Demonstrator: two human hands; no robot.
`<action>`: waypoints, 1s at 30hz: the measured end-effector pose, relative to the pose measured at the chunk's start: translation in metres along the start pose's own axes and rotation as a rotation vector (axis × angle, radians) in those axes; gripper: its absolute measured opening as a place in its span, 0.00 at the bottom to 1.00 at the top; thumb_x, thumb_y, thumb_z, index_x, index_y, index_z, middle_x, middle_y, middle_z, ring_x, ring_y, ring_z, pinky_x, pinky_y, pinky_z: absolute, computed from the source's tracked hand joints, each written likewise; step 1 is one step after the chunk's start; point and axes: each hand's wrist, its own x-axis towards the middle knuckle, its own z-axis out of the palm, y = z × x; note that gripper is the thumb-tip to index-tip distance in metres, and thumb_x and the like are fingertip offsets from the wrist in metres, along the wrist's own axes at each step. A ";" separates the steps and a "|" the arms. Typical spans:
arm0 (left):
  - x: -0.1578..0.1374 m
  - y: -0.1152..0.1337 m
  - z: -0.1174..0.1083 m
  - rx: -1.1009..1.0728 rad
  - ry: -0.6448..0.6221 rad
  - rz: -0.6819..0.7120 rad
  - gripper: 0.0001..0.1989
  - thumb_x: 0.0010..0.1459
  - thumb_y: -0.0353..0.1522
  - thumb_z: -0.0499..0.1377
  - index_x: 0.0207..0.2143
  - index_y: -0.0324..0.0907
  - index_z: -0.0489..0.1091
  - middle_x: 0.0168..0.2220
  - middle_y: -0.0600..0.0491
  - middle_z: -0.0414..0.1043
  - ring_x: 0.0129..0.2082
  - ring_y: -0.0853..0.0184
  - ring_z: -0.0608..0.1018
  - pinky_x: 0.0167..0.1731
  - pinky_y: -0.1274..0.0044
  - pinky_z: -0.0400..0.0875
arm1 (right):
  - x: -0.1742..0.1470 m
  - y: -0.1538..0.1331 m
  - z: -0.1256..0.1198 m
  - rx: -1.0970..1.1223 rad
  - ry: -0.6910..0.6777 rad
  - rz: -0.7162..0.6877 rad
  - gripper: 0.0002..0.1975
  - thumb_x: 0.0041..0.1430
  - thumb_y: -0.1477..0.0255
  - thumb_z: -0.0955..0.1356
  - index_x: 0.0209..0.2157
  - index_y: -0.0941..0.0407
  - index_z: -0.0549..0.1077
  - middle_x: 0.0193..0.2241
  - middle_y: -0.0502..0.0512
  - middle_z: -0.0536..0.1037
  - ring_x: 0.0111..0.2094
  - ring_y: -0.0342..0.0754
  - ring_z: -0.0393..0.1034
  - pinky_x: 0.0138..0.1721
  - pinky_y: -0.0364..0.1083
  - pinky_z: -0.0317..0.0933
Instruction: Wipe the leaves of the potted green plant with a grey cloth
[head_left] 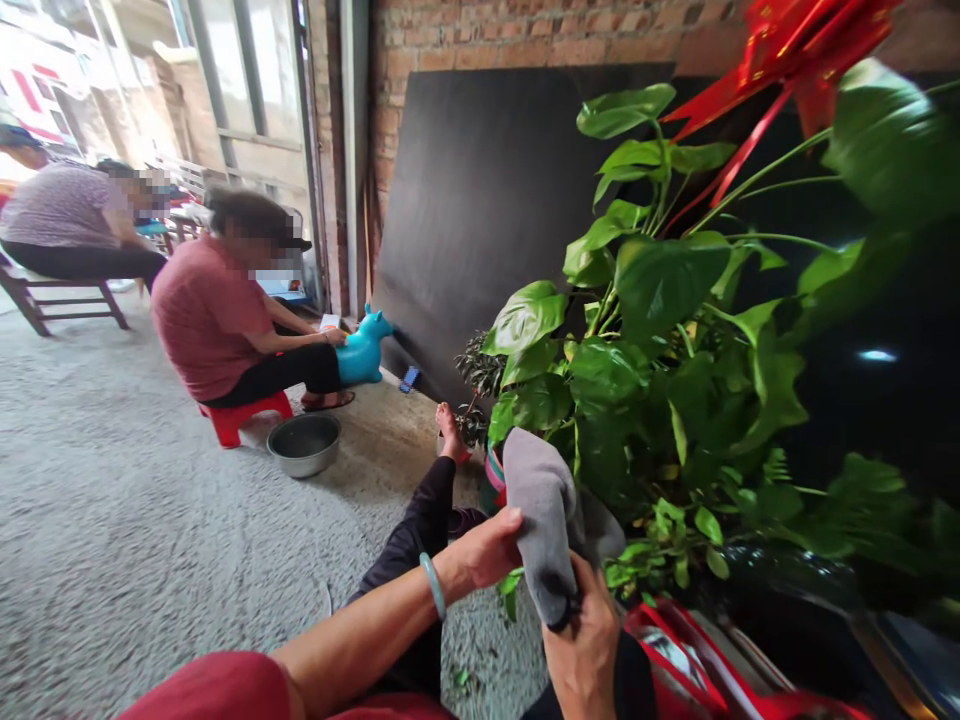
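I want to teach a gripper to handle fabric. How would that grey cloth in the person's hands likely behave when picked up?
The grey cloth is probably floppy: it drapes and folds between the left hand and right hand. It looks light, since fingertips alone hold it up. Its matte surface suggests it is unlikely to slip.

A semi-open home workplace or porch is shown, not a factory. A bare brick wall (525,35) is seen at the top of the frame, with a dark board (480,200) leaned against it and a rough concrete floor (112,520) at the lower left. At the left, two people are seated on a low red stool (240,415) and a wooden bench (45,295), and a metal basin (304,443), a blue toy animal (364,350) and a potted plant (637,350) are placed around.
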 end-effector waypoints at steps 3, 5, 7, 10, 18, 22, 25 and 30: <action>0.000 0.007 0.009 0.015 0.182 0.019 0.29 0.30 0.41 0.77 0.34 0.39 0.73 0.30 0.52 0.75 0.26 0.70 0.74 0.33 0.78 0.71 | 0.000 -0.007 0.007 -0.030 -0.073 -0.008 0.12 0.58 0.71 0.65 0.40 0.54 0.77 0.30 0.56 0.77 0.29 0.54 0.74 0.29 0.48 0.67; 0.001 0.011 0.014 0.059 0.266 0.094 0.25 0.31 0.36 0.75 0.33 0.39 0.72 0.27 0.55 0.73 0.24 0.72 0.72 0.30 0.79 0.70 | -0.002 -0.004 0.009 0.059 -0.122 0.015 0.11 0.57 0.68 0.67 0.40 0.53 0.78 0.31 0.55 0.78 0.30 0.54 0.75 0.30 0.49 0.67; 0.005 0.019 0.017 0.160 0.277 0.171 0.22 0.32 0.33 0.72 0.33 0.39 0.72 0.27 0.54 0.73 0.25 0.71 0.72 0.28 0.79 0.69 | -0.005 0.006 0.008 0.219 -0.152 0.115 0.15 0.56 0.64 0.70 0.45 0.51 0.78 0.37 0.56 0.80 0.37 0.55 0.77 0.38 0.49 0.69; 0.016 0.046 0.025 0.401 0.266 0.251 0.24 0.32 0.31 0.71 0.37 0.41 0.74 0.30 0.52 0.75 0.28 0.67 0.75 0.29 0.77 0.71 | -0.006 0.037 0.002 0.476 -0.068 0.471 0.31 0.53 0.57 0.74 0.57 0.49 0.71 0.49 0.59 0.79 0.46 0.56 0.76 0.47 0.53 0.68; 0.098 0.152 0.111 1.456 0.211 0.976 0.33 0.48 0.40 0.71 0.55 0.38 0.70 0.54 0.45 0.72 0.52 0.57 0.74 0.55 0.69 0.68 | 0.024 0.135 0.017 0.958 -0.003 1.236 0.45 0.29 0.51 0.79 0.51 0.53 0.71 0.44 0.60 0.79 0.47 0.58 0.74 0.44 0.52 0.67; 0.138 0.133 0.109 2.009 0.068 0.549 0.33 0.48 0.38 0.71 0.57 0.40 0.71 0.52 0.45 0.74 0.50 0.54 0.78 0.49 0.70 0.72 | 0.035 0.161 0.054 1.155 -0.038 1.297 0.37 0.29 0.52 0.78 0.44 0.52 0.73 0.41 0.58 0.80 0.48 0.57 0.73 0.47 0.56 0.66; 0.137 0.106 0.081 2.206 -0.114 -0.037 0.30 0.46 0.44 0.72 0.51 0.40 0.75 0.45 0.46 0.79 0.46 0.52 0.80 0.41 0.71 0.73 | 0.041 0.173 0.076 1.195 -0.036 1.237 0.33 0.29 0.53 0.77 0.40 0.50 0.73 0.41 0.56 0.79 0.48 0.57 0.72 0.48 0.57 0.66; 0.103 0.094 0.048 2.131 -0.266 -0.369 0.29 0.41 0.45 0.73 0.46 0.45 0.77 0.42 0.52 0.80 0.44 0.57 0.81 0.38 0.75 0.73 | 0.049 0.192 0.092 1.209 -0.024 1.150 0.21 0.36 0.55 0.75 0.30 0.49 0.69 0.32 0.50 0.77 0.42 0.55 0.70 0.43 0.55 0.65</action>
